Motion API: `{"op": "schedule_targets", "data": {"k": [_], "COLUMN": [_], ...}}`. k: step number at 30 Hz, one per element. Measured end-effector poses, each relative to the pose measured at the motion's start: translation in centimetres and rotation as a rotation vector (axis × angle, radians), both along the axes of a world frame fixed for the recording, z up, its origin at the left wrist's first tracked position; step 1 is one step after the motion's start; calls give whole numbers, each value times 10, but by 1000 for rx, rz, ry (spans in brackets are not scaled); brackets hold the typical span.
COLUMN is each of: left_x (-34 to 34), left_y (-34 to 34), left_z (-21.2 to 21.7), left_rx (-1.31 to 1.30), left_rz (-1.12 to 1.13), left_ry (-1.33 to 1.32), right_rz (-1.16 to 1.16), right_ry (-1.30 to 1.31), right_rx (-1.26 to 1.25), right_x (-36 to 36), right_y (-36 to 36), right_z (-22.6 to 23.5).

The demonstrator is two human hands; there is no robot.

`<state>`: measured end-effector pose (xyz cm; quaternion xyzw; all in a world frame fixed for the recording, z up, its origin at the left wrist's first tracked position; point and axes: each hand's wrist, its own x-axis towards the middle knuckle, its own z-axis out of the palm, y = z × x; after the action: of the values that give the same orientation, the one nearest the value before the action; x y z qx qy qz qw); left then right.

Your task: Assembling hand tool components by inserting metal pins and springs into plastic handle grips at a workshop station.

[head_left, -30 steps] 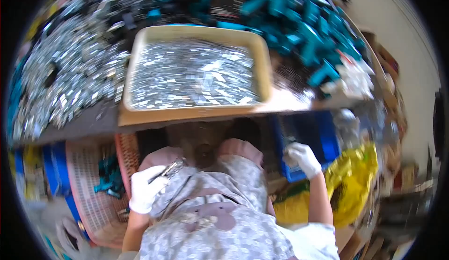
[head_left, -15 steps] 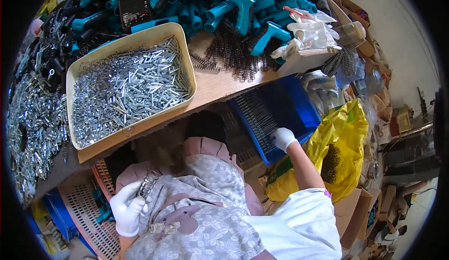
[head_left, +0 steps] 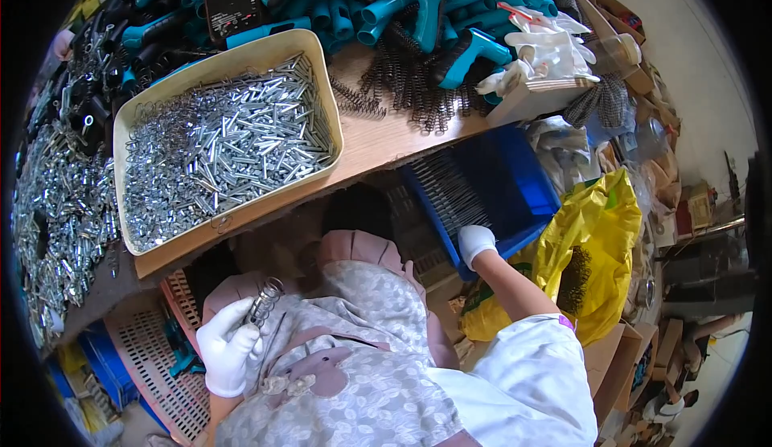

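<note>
I'm keeping both hands well apart, each gloved in white. Left hand (head_left: 227,346) is sitting at near left, thumb and fingers (head_left: 232,315) curling into a closed grip that's facing the far right. Left forearm (head_left: 217,415) is showing only as a short bare strip below the wrist. Right arm is slanting from near right toward far left, forearm (head_left: 512,288) bare, upper part disappearing under a white sleeve (head_left: 527,371). Right hand (head_left: 476,243) is sitting farther out, dipping downward; its fingertips are hiding, so I'm not reading its grip.
</note>
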<state>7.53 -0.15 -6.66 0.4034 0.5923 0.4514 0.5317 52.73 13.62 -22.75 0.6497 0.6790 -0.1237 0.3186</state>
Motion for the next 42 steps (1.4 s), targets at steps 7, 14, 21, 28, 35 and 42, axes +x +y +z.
{"op": "schedule_targets", "data": {"k": [7,14,21,28,35,42], "left_x": [-17,-10,13,-9,-15,-20], "left_y": [-9,0,9,-7,-11,-8], "left_z": [-1,13,14,38,45,42], "left_rx": [-16,-114,96,171,87,52], "left_rz": [19,47,-38,284,303,280], "left_ry": [-92,-47,57,63,37,-49], "right_rz": [261,-204,-830,-537,-170,-678], "right_ry": [64,957,2148,1936,1672,1837], "right_rx": [-108,610,-396,-567,-219,-794], "right_x": [24,-20,-225,-274,-282,-277], "right_y": [10,40,-43,-57,-61,-55], "right_z": [8,138,170,179,199,184]}}
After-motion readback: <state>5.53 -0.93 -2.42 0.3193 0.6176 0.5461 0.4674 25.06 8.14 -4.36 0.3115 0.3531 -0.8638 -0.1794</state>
